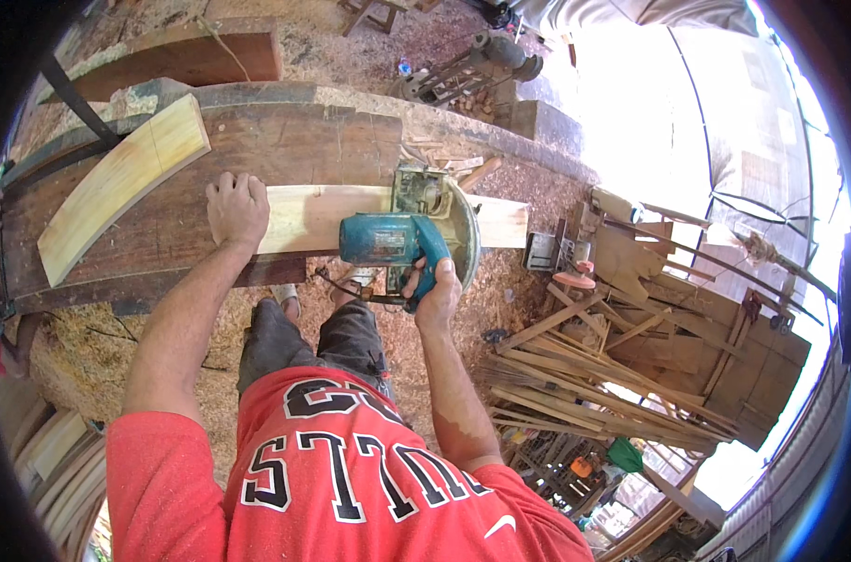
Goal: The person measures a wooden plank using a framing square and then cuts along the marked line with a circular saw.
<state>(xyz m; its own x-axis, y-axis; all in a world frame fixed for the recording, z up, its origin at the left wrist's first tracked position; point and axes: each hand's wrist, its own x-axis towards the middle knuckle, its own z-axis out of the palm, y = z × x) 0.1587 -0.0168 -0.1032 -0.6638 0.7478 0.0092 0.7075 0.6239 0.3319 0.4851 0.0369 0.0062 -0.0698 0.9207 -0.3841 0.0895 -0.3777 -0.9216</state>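
Note:
My right hand (437,295) grips the handle of a teal circular saw (379,237), whose metal base sits on a pale straight board (304,217) near that board's right part. My left hand (238,211) holds the same board at its left end, fingers curled, on the dark wooden bench (313,140). The board sticks out past the bench's right end. A curved pale piece of wood (117,192) lies apart on the bench at the left. Whether the saw blade touches the wood is hidden by the guard.
Curved boards (60,450) are stacked at lower left, where part of another person (18,342) shows at the edge. A machine (486,66) stands beyond the bench. Loose timber strips (594,393) are piled at right, below a small tool (566,262). Sawdust covers the floor (117,365).

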